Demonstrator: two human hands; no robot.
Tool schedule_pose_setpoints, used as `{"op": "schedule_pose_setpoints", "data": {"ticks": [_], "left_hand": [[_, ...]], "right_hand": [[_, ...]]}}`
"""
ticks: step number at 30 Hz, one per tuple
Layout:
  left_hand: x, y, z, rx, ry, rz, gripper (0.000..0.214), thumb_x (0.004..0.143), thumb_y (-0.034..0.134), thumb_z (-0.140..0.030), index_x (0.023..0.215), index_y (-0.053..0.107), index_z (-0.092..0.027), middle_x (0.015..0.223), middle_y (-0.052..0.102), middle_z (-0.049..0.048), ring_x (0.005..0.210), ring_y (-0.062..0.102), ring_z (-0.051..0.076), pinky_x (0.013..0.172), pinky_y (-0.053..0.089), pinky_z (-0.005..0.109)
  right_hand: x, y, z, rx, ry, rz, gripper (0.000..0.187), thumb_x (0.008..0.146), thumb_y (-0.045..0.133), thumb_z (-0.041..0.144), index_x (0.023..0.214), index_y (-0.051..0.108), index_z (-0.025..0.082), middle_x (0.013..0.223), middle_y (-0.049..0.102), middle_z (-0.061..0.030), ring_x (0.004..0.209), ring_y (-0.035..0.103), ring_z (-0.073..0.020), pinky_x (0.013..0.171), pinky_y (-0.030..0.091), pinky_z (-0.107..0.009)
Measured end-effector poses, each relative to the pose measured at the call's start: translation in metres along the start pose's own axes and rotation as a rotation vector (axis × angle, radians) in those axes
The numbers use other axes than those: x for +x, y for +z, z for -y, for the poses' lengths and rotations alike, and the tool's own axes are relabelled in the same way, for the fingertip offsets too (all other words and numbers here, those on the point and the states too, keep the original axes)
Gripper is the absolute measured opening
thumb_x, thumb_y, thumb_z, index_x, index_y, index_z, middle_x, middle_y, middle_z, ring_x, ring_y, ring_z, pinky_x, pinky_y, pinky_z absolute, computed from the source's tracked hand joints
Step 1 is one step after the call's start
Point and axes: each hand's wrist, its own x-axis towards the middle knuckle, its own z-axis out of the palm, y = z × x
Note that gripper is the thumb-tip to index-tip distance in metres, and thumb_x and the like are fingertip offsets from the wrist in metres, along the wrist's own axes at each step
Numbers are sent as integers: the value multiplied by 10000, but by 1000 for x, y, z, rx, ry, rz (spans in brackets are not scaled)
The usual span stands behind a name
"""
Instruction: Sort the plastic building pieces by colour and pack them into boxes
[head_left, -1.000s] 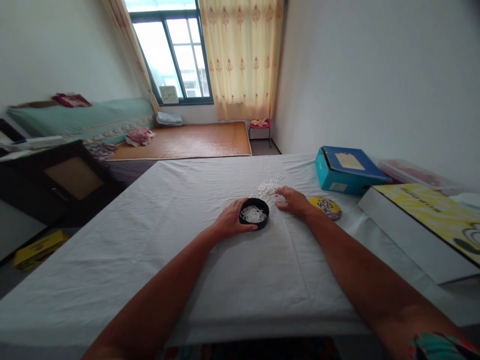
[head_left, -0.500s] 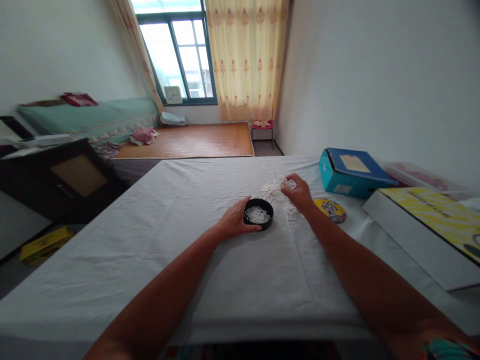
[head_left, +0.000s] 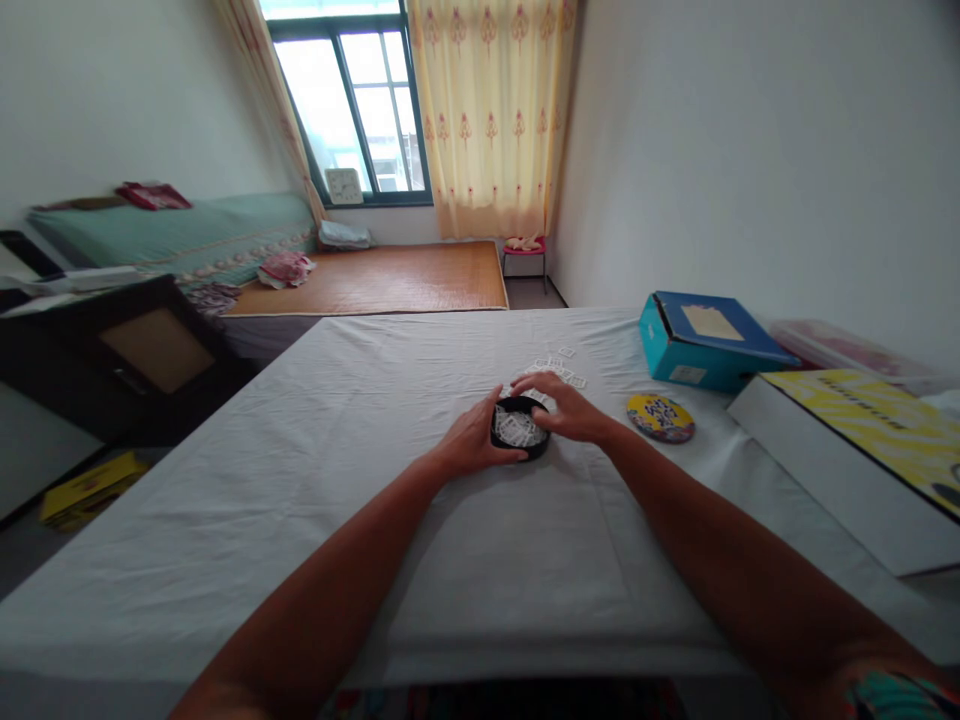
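Observation:
My left hand (head_left: 471, 438) is wrapped round the left side of a shallow round black container (head_left: 535, 451). Small white open-framed plastic pieces (head_left: 514, 429) lie heaped inside it. Over the container's right rim is my right hand (head_left: 564, 408), its thumb and fingers apart, the thumb reaching over the pieces. I see nothing held in it. More loose white pieces (head_left: 574, 380) are scattered on the cloth just beyond that hand, which partly hides them. A round yellow printed lid (head_left: 660, 417) lies flat to the right.
A white cloth (head_left: 315, 470) covers the table. Along its right side stand a blue box (head_left: 712, 335), a yellow-and-white box (head_left: 840, 460) and a clear plastic box (head_left: 847, 350). Past the far edge is a low bed (head_left: 390, 280); a dark cabinet (head_left: 97, 370) stands at left.
My right hand has moved left and nearer, from the loose pieces to the container, and its fingers have opened. Fewer pieces lie on the cloth. The left hand keeps its hold.

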Motion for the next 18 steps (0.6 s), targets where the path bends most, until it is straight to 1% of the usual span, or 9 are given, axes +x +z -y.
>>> {"op": "schedule_pose_setpoints", "data": {"ticks": [3, 4, 5, 7, 9, 11, 13, 15, 18], "left_hand": [[0, 0, 0, 1, 5, -3, 1140, 617, 752, -590, 1496, 190, -131, 1490, 371, 189, 1365, 375, 323, 1135, 304, 450], [0, 0, 0, -4, 6, -1, 1131, 617, 753, -589, 1494, 199, -138, 1489, 375, 186, 1365, 377, 322, 1134, 305, 452], [-1, 0, 1, -8, 6, 1, 1125, 618, 754, -586, 1493, 204, -143, 1487, 379, 184, 1363, 379, 321, 1132, 306, 456], [-1, 0, 1, -7, 6, 6, 1117, 620, 753, -584, 1492, 211, -144, 1488, 379, 185, 1364, 377, 322, 1133, 302, 461], [-1, -1, 0, 9, 5, 17, 1118, 623, 748, -589, 1491, 210, -133, 1497, 362, 191, 1372, 364, 320, 1138, 295, 457], [-1, -2, -1, 27, 2, 29, 1119, 629, 739, -599, 1492, 204, -129, 1508, 343, 192, 1382, 348, 319, 1141, 291, 456], [-2, -3, -1, 39, 3, 39, 1112, 633, 731, -609, 1492, 206, -136, 1512, 336, 188, 1385, 342, 322, 1140, 293, 459], [-2, -4, -2, 42, 11, 38, 1098, 633, 728, -615, 1487, 221, -147, 1510, 341, 184, 1383, 345, 327, 1138, 295, 464], [-2, -4, -1, 46, 34, 30, 1085, 631, 732, -610, 1481, 235, -155, 1504, 352, 181, 1377, 352, 335, 1128, 307, 475]], "right_hand": [[6, -20, -33, -16, 298, -214, 348, 846, 436, 285, 1135, 612, 200, 1193, 636, -72, 1108, 565, -214, 937, 446, -392], [10, -25, -46, -72, 399, -265, 362, 881, 402, 324, 1141, 611, 185, 1175, 646, -86, 1091, 577, -217, 944, 442, -395], [15, -29, -58, -151, 478, -273, 387, 903, 380, 358, 1150, 611, 170, 1170, 650, -100, 1097, 578, -223, 974, 420, -403], [26, -32, -81, -336, 577, -167, 452, 919, 381, 427, 1205, 595, 150, 1246, 617, -129, 1192, 527, -245, 1055, 340, -416], [36, -30, -99, -487, 664, -15, 571, 906, 401, 540, 1306, 542, 157, 1371, 528, -144, 1313, 414, -279, 1100, 268, -439], [42, -25, -110, -577, 775, 76, 721, 874, 361, 670, 1406, 452, 192, 1457, 431, -148, 1378, 311, -318, 1102, 243, -483], [47, -17, -114, -613, 850, 137, 813, 844, 281, 757, 1466, 369, 241, 1500, 367, -147, 1395, 265, -349, 1088, 235, -535], [52, -9, -112, -619, 834, 217, 834, 818, 233, 801, 1477, 343, 301, 1519, 337, -131, 1390, 260, -372, 1069, 220, -594], [56, 3, -98, -602, 697, 363, 799, 789, 274, 823, 1451, 365, 385, 1537, 309, -98, 1370, 269, -406, 1013, 231, -672]]}}
